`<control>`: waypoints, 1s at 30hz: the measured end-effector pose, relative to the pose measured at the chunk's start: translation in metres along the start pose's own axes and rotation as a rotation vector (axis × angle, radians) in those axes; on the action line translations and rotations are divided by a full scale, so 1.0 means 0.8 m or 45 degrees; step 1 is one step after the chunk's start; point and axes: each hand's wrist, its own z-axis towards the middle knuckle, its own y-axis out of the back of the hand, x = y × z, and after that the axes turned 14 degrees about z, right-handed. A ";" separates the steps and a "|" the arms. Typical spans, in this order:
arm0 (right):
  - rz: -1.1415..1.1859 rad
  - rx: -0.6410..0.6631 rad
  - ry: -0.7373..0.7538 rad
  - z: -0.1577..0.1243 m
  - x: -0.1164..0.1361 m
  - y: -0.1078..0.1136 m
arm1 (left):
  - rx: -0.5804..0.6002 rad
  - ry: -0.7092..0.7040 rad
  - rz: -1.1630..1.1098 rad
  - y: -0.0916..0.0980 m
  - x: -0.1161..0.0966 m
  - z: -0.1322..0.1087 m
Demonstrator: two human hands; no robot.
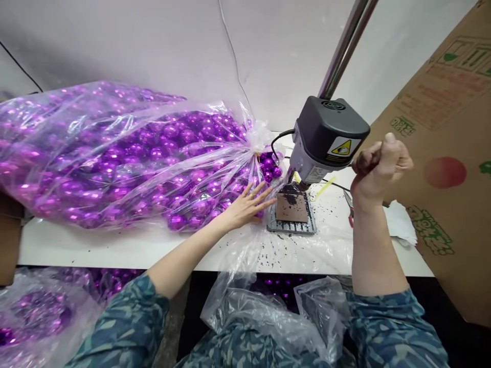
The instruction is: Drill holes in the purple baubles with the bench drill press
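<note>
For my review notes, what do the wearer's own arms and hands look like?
The left hand and right hand are gloveless, the forearms bare. Blue-green camouflage sleeves end near the elbows. A small band on one left finger may be a ring.

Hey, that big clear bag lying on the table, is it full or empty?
Full, or nearly so: the bag bulges, and shiny purple balls show through the plastic along its length.

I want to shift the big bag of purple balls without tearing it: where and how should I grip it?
Probably best by the gathered neck at the right end of the bag, coming from above: the clear plastic bunches narrow there, whereas the body spreads wide, and the machine stands close on the right.
</note>
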 end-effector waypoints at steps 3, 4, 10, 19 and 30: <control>0.020 0.011 0.017 -0.001 -0.002 0.002 | 0.188 0.048 -0.044 -0.007 0.006 0.025; 0.026 0.013 0.024 -0.001 -0.003 0.004 | 0.211 0.059 -0.056 -0.009 0.008 0.026; 0.049 0.027 0.038 -0.002 -0.006 0.008 | 0.048 0.222 -0.011 -0.022 0.005 -0.003; 0.080 0.048 0.048 -0.003 -0.010 0.010 | 0.166 0.264 0.121 -0.041 -0.032 -0.041; 0.080 0.050 0.066 -0.002 -0.013 0.009 | 0.391 0.957 -0.146 -0.030 -0.030 0.015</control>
